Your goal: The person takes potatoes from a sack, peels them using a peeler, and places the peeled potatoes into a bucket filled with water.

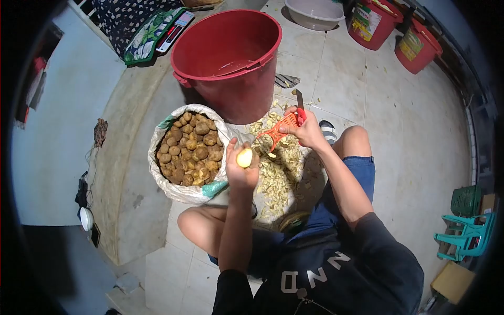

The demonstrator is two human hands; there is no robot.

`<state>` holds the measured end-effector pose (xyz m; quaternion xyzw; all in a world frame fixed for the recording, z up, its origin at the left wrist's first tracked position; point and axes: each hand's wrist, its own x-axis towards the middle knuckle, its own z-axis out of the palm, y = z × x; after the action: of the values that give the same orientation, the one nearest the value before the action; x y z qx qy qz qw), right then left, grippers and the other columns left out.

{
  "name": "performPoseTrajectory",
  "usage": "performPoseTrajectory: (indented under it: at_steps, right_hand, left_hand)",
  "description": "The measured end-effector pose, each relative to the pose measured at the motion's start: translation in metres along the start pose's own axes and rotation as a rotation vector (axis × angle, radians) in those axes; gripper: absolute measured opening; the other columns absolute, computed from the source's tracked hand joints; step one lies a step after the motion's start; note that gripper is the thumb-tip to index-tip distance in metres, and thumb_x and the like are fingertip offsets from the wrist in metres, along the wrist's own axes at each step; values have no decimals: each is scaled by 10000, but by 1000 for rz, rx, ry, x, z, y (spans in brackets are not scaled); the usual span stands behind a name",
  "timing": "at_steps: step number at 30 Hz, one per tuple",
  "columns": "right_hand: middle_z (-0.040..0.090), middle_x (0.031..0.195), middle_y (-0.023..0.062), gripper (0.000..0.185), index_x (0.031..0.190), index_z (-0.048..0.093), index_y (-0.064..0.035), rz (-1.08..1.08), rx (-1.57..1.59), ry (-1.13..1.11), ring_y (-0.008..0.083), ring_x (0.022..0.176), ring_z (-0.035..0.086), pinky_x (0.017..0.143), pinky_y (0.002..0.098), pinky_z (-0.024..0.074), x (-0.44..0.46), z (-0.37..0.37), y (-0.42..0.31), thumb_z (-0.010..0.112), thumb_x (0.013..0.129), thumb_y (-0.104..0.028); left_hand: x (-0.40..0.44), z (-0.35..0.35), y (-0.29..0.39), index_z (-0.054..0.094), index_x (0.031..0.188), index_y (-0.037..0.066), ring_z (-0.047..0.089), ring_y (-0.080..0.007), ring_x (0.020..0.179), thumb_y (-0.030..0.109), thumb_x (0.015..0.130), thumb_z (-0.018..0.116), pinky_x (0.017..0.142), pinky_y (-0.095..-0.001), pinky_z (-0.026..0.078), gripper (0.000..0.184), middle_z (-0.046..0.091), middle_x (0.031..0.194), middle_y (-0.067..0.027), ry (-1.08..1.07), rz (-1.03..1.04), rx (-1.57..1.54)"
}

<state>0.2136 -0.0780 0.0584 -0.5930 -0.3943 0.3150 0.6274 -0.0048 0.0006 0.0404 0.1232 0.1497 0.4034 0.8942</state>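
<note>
My left hand (237,173) is closed around a pale yellow peeled potato (244,157), palm up, beside the sack's right rim. My right hand (310,130) grips an orange vegetable peeler (274,134), whose head points left toward the potato, a little apart from it. A dark flat blade (299,98) sticks up from the same right hand; its handle is hidden by the fingers. To the left stands a white woven sack (184,195) with its rim rolled down, full of unpeeled brown potatoes (190,144). Peelings (281,184) lie scattered on the floor beneath my hands.
A large red tub (236,94) stands just beyond the sack. Farther back are a pale basin (315,16) and two red buckets (371,26). A digital scale (176,32) lies at the upper left. A turquoise plastic stool (464,236) is at the right edge.
</note>
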Motion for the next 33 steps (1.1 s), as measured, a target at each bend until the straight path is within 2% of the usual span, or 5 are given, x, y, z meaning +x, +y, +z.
performPoseTrajectory:
  at_steps: [3, 14, 20, 23, 33]
  right_hand:
    - [577, 752, -35, 359, 930, 582, -41, 6, -145, 27, 65, 686, 526, 634, 248, 450, 0, -4, 12, 853, 705, -110]
    - [591, 795, -28, 375, 998, 589, -26, 86, 16, -81, 78, 722, 536, 685, 264, 471, -13, 19, 14, 835, 720, -82]
    - [630, 886, 12, 367, 1001, 586, -16, 89, -186, -40, 87, 805, 598, 720, 238, 497, -9, 13, -17, 820, 719, -33]
    - [635, 933, 34, 406, 1020, 589, -1, 90, 117, -208, 85, 821, 598, 731, 250, 506, -11, 14, -14, 832, 696, -22]
    - [577, 810, -35, 379, 988, 595, -39, -52, -140, -146, 63, 734, 523, 658, 244, 449, -7, 7, -11, 842, 700, -51]
  left_hand:
    - [9, -10, 5, 566, 1003, 109, 493, -128, 668, 433, 936, 579, 590, -282, 392, 331, 594, 839, -69, 284, -110, -101]
    - [7, -6, 0, 493, 705, 141, 387, -99, 424, 238, 936, 498, 385, -222, 295, 250, 493, 573, -7, 467, -233, 41]
    - [-1, -13, -1, 463, 833, 148, 412, -125, 436, 182, 915, 442, 396, -242, 354, 92, 454, 624, 10, 44, -354, 278]
    - [4, 1, -20, 441, 799, 164, 344, -109, 384, 184, 916, 421, 341, -252, 293, 121, 394, 578, 22, 158, -199, 394]
    - [-3, 7, -17, 437, 764, 141, 365, -103, 413, 129, 865, 414, 347, -242, 319, 105, 398, 623, 28, 129, -6, 746]
